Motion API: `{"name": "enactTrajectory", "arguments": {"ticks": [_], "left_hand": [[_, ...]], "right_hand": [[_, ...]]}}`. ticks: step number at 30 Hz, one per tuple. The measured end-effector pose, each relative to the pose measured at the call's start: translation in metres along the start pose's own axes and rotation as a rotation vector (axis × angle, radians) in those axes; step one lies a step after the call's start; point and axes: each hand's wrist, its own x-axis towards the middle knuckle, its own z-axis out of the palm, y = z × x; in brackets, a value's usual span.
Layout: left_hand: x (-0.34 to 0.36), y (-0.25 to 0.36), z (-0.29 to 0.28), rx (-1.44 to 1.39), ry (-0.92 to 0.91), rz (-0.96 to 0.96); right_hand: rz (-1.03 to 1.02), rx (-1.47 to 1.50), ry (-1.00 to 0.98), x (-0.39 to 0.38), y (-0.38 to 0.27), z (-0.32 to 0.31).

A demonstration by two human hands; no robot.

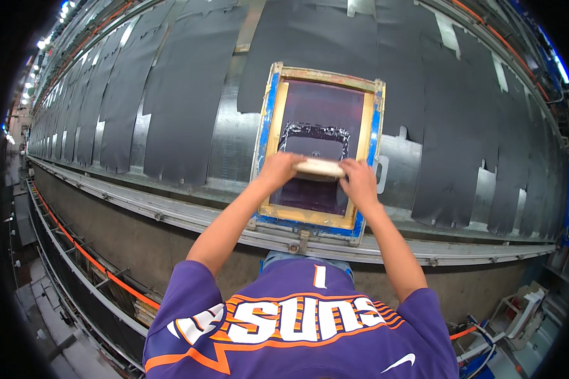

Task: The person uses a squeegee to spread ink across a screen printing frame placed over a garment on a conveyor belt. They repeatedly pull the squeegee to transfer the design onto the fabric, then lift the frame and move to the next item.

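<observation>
A printing screen (275,114) in a frame of blue and yellowish edges lies on the long work surface in front of me, with dark purple mesh inside and dark ink speckled white in a band across its middle. My left hand (283,167) is closed on the left end of a pale squeegee (318,166), and my right hand (355,175) grips its right end. The squeegee lies crosswise over the mesh, below the ink band. Its blade is mostly hidden beneath the handle.
Dark sheets (177,95) with bare metal between them cover the long curving table. A metal rail (158,212) runs along its near edge. An orange strip (101,265) runs along railing at the lower left. Metal equipment with hoses (506,325) stands at the lower right.
</observation>
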Motion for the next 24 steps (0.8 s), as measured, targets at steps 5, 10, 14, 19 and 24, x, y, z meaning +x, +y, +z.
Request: {"name": "enactTrajectory", "arguments": {"ticks": [5, 10, 14, 19, 24], "left_hand": [[0.075, -0.001, -0.027, 0.091, 0.035, -0.009], [-0.003, 0.000, 0.030, 0.079, 0.017, 0.013], [-0.064, -0.008, 0.072, 0.073, 0.152, 0.168], [-0.092, 0.004, 0.079, 0.029, 0.268, 0.250], [-0.103, 0.011, 0.087, 0.026, 0.318, 0.231]], "right_hand": [[0.007, 0.040, 0.042, 0.068, 0.042, -0.001], [0.049, 0.123, -0.012, -0.023, 0.018, 0.030], [-0.008, 0.092, -0.110, -0.082, -0.002, 0.030], [0.444, 0.323, 0.379, -0.045, 0.113, 0.039], [0.561, 0.513, 0.399, -0.007, 0.134, 0.050]]}}
